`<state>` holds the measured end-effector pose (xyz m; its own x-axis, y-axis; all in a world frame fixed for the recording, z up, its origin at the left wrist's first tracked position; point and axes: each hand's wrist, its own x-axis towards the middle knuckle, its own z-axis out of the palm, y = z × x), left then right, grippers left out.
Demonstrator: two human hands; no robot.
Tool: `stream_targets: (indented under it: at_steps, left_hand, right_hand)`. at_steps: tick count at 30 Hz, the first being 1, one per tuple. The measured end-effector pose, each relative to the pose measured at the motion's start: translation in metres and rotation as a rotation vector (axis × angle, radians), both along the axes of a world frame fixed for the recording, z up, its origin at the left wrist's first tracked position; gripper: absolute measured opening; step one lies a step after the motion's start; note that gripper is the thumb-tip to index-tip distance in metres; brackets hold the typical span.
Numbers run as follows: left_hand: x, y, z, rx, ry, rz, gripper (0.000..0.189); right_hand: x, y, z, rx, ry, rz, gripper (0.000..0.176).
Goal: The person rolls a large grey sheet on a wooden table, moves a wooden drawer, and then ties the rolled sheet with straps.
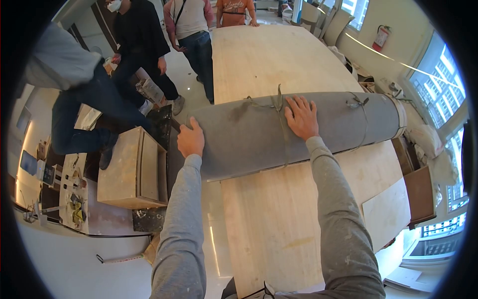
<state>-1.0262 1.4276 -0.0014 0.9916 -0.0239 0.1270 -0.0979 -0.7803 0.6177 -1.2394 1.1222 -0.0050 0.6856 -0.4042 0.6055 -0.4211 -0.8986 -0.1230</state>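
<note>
A thick grey roll (239, 134), tied round with cords (285, 130), lies across a large pale wooden board (279, 55). Its left end reaches past the board's left edge. My left hand (191, 138) rests on the roll near that end, its fingers bent and the thumb side up. Flat on the roll's top, just right of the middle cord, lies my right hand (302, 118) with its fingers spread. The undersides of both hands are hidden.
Several people stand beyond the roll, one (79, 84) at the left with a foot on a wooden cabinet (124, 172). A thin sheet (386, 212) lies on the board's right side. White sacks (425, 142) are by the windows, and a fire extinguisher (381, 39) hangs on the wall.
</note>
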Motion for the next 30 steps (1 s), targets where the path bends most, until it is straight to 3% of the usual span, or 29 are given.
stream_targets:
  at_steps: [12,18,24,27,30]
  left_hand:
    - [0.002,0.0,-0.003,-0.011,-0.004,0.004,0.067]
    - [0.001,-0.001,-0.002,-0.009,-0.019,-0.009,0.067]
    - [0.002,0.0,-0.002,0.006,-0.019,-0.003,0.068]
    - [0.0,0.0,-0.001,0.008,-0.037,0.001,0.068]
    - [0.003,0.0,-0.003,0.008,-0.027,0.006,0.068]
  right_hand:
    - [-0.002,0.05,0.005,0.313,-0.116,0.032,0.029]
    - [0.023,0.055,0.003,0.215,0.079,-0.07,0.019]
    - [0.031,0.072,0.025,0.252,0.086,-0.175,0.017]
    - [0.035,0.073,0.042,0.15,0.185,-0.245,0.016]
    - [0.048,0.061,0.044,0.39,0.192,-0.226,0.021]
